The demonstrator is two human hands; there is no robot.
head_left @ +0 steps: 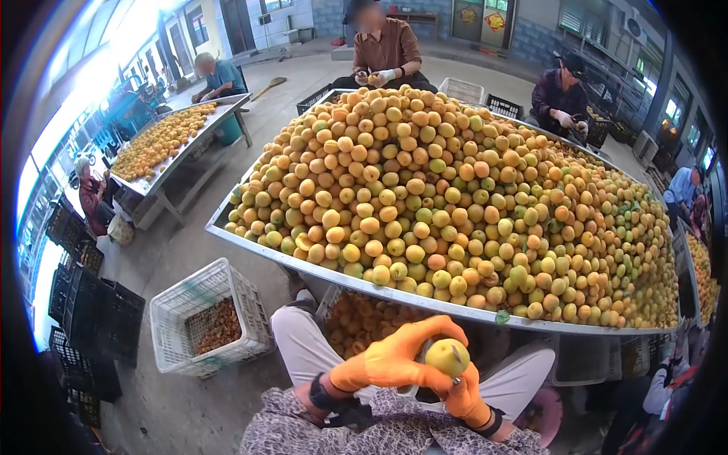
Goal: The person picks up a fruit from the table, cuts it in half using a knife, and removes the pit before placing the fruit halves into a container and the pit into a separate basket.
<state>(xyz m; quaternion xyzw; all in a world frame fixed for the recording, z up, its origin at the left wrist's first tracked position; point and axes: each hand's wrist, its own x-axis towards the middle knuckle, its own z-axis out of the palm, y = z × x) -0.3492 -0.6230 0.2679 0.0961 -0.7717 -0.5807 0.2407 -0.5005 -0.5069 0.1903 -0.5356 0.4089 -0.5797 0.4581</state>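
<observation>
Both my hands wear orange gloves and meet above my lap, below the front edge of a metal-rimmed table (379,290). My left hand (402,356) curls its fingers round a yellow-green fruit (447,358). Just below and touching the same fruit, my right hand (466,398) is closed on a small tool (456,381), of which only a bit of metal shows at the fruit's side. A big heap of yellow and orange fruit (425,189) covers the table.
A white crate (171,303) with brownish pieces stands on the floor at left. Another crate of fruit halves (356,322) sits between my knees and the table. Black crates (98,318) are stacked far left. People (383,45) sit around this table and a second fruit table (182,163).
</observation>
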